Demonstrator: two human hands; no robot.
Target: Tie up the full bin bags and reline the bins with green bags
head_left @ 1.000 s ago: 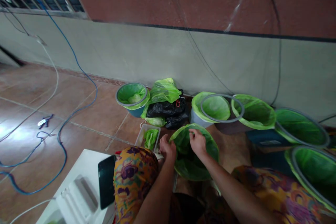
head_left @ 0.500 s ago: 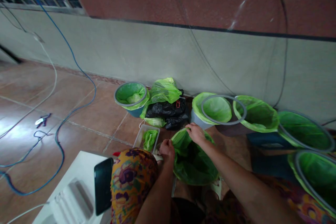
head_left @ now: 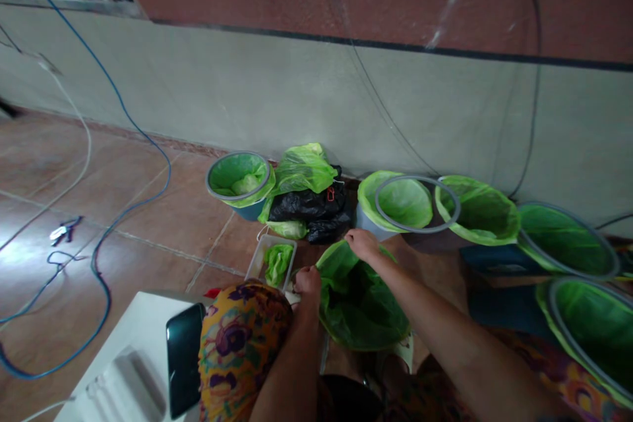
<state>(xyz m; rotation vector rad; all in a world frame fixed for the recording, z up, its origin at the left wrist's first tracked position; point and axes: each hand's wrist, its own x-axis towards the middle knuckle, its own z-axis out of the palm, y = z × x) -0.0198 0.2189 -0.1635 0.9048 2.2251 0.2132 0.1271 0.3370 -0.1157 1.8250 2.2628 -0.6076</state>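
Between my knees stands a bin lined with a green plastic bag (head_left: 366, 333), its edge folded outward over the rim. My left hand (head_left: 307, 281) is closed on the liner's edge at the left side of the rim. At the far side of the rim, my right hand (head_left: 362, 244) pinches the same edge. The liner spans the gap between both hands, and its inside looks dark and creased. Just beyond my left hand lies a clear plastic box (head_left: 254, 264) with a crumpled green bag (head_left: 277, 262) in it.
Several other green-lined bins, one with a grey ring (head_left: 418, 204), stand right along the wall. A lined bin (head_left: 237, 178) and black bags (head_left: 301, 206) sit ahead. At left are a white surface (head_left: 123, 323), a phone (head_left: 184, 359) and a blue cable (head_left: 165, 181).
The view has shifted slightly, so the surroundings sit a little further left. Both hands keep their grip on the liner's edge, which looks slightly more taut between them.
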